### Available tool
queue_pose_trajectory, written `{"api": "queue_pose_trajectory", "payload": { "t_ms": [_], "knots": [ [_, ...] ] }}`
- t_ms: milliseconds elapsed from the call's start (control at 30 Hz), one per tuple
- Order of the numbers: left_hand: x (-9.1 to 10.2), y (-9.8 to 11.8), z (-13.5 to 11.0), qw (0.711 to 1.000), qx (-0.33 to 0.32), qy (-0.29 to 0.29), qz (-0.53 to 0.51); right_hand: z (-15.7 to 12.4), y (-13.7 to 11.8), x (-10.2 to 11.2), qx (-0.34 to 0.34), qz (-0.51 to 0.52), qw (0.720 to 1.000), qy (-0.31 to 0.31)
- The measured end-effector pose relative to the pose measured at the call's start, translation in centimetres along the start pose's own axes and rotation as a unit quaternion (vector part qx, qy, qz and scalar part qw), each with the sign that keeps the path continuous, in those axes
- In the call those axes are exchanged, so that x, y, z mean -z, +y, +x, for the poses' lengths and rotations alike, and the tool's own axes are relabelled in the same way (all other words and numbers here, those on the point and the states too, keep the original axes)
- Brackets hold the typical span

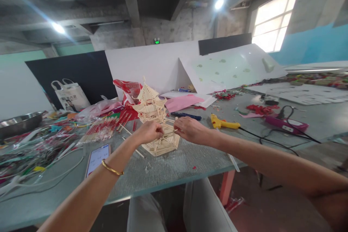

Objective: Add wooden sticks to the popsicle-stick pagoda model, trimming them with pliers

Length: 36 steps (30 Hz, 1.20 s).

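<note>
A small tiered pagoda model (152,96) built from pale wooden sticks stands upright on the table in front of me. My left hand (150,131) is at its lower left side, fingers curled closed against the lower tier. On the other side, my right hand (187,129) has its fingertips pinched together at the edge of the same tier. Whatever lies between the fingers of either hand is too small or hidden to make out. A few loose sticks (139,153) lie on the table left of the model's base.
Right of the model are a yellow hot glue gun (224,122), dark blue pliers-like tool (187,116) and purple power strip (286,125). A phone (98,158), bundled sticks (102,129) and a metal bowl (20,123) are at left. Pink paper (183,102) lies behind.
</note>
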<state>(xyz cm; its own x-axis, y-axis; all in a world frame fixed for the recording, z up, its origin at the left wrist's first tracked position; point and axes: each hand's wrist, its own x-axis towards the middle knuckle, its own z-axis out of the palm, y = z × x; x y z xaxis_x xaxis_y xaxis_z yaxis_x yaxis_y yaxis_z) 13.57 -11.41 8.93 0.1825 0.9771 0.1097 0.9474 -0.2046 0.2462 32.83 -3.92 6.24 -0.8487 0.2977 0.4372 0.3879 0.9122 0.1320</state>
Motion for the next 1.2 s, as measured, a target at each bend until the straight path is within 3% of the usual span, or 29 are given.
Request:
{"api": "queue_pose_trajectory", "payload": {
  "t_ms": [600,1000,1200],
  "knots": [
    [0.3,0.0,0.3,1.000,-0.008,-0.010,0.005,0.0,0.4,-0.6,0.014,0.011,1.000,-0.006],
    [-0.6,1.4,1.1,0.999,-0.017,0.031,-0.017,-0.2,0.7,-0.4,0.047,0.005,0.999,0.016],
    [-0.8,2.1,1.0,0.998,-0.015,0.061,-0.028,-0.3,0.3,0.7,0.045,-0.004,0.999,0.006]
  ]
}}
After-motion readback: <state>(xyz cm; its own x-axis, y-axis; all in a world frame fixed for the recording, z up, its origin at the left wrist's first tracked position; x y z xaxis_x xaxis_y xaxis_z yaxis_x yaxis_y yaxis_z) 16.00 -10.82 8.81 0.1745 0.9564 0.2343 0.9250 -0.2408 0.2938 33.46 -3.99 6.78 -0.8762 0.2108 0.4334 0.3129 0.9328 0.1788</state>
